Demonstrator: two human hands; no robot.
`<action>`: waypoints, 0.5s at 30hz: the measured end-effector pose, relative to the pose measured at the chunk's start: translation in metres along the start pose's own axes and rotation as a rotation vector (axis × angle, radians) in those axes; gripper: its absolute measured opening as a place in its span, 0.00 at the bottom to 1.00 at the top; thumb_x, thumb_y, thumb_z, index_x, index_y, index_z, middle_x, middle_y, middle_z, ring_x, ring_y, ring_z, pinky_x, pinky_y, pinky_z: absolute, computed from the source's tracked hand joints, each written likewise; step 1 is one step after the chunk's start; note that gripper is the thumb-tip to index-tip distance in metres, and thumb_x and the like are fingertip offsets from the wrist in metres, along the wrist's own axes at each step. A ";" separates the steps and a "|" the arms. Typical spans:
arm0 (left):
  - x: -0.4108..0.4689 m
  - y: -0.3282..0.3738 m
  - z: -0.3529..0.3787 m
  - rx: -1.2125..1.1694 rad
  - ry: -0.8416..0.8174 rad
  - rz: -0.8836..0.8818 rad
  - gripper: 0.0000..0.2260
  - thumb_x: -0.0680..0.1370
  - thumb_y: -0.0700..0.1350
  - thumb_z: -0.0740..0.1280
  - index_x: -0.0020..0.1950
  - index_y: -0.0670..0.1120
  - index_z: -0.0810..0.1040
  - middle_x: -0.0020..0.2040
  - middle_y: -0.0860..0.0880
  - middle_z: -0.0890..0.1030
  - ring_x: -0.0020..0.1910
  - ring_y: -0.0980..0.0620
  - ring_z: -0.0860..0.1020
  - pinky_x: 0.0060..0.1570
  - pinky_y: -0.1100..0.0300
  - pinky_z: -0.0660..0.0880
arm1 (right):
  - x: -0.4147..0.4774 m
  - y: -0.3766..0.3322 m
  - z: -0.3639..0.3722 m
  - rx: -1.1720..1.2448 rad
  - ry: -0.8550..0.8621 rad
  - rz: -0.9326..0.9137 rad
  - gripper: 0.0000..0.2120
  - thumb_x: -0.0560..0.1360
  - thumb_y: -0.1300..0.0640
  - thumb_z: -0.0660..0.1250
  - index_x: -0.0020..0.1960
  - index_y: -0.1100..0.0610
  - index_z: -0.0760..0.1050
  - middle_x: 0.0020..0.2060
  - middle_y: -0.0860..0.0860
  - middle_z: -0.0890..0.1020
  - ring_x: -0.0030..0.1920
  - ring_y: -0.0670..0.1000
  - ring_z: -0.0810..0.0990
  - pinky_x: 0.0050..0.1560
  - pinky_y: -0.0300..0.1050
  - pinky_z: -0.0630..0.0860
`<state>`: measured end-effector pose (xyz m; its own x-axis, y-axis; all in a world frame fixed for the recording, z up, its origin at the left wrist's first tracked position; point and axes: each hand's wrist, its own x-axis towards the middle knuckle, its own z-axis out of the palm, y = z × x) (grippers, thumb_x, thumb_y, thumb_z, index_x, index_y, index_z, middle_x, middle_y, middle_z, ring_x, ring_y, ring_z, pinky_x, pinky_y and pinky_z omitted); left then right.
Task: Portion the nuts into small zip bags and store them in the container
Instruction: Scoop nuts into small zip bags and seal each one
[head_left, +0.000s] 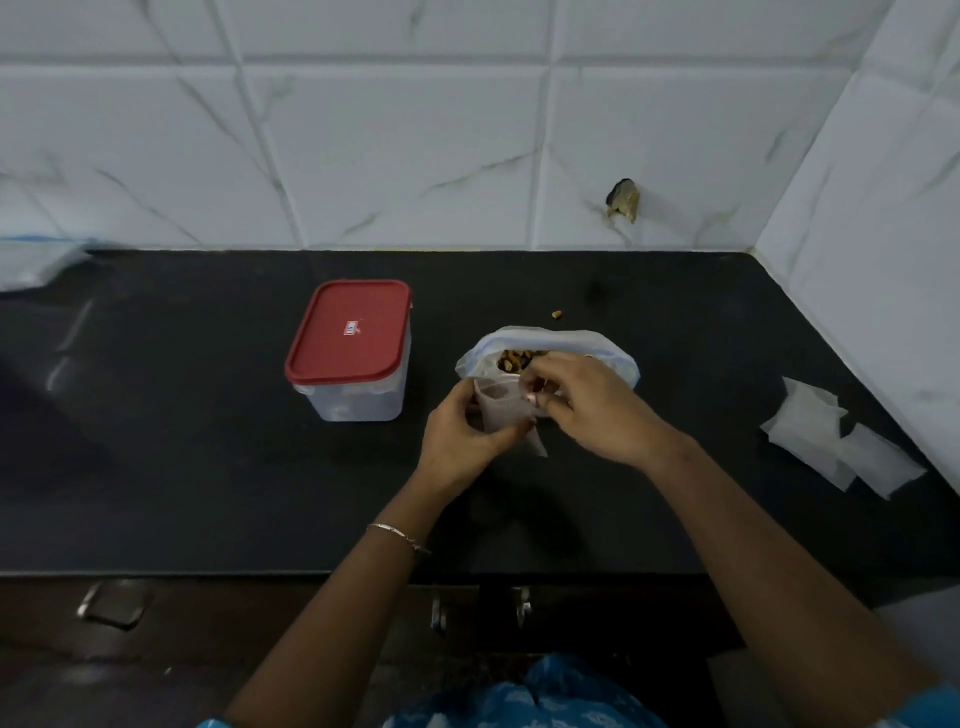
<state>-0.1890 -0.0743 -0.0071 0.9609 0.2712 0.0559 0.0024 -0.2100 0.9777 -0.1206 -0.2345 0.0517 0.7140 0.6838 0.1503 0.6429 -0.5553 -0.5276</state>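
Head view: left hand and right hand both pinch a small zip bag just before the nuts.

Home kitchen: tiled wall, dark counter

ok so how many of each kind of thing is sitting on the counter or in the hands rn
container with red lid: 1
big bag of nuts: 1
small zip bag, held by left hand and right hand: 1
spare small zip bags lying flat at the right: at least 2
loose nut on the counter: 1
total: at least 6
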 end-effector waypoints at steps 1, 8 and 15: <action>-0.001 0.002 -0.006 -0.082 -0.042 -0.066 0.22 0.67 0.45 0.79 0.56 0.56 0.74 0.54 0.53 0.80 0.55 0.55 0.79 0.52 0.58 0.78 | 0.002 -0.003 -0.003 0.059 -0.004 0.006 0.06 0.78 0.59 0.65 0.52 0.51 0.77 0.46 0.42 0.79 0.47 0.42 0.77 0.48 0.42 0.76; -0.004 0.018 -0.036 -0.343 -0.256 -0.207 0.24 0.63 0.42 0.75 0.58 0.48 0.75 0.53 0.50 0.83 0.52 0.53 0.82 0.47 0.59 0.80 | 0.017 -0.018 -0.021 0.196 -0.069 -0.045 0.01 0.79 0.55 0.64 0.50 0.52 0.74 0.43 0.44 0.79 0.44 0.41 0.77 0.44 0.35 0.72; -0.004 0.016 -0.046 -0.256 -0.224 -0.183 0.18 0.72 0.37 0.73 0.60 0.44 0.76 0.55 0.47 0.83 0.51 0.54 0.82 0.42 0.64 0.78 | 0.022 -0.025 -0.019 0.303 0.104 -0.024 0.11 0.74 0.65 0.70 0.49 0.50 0.77 0.40 0.47 0.80 0.41 0.48 0.79 0.43 0.40 0.77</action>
<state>-0.2053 -0.0356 0.0176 0.9878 0.0646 -0.1420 0.1373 0.0722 0.9879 -0.1157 -0.2143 0.0836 0.7344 0.6343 0.2416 0.5590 -0.3633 -0.7454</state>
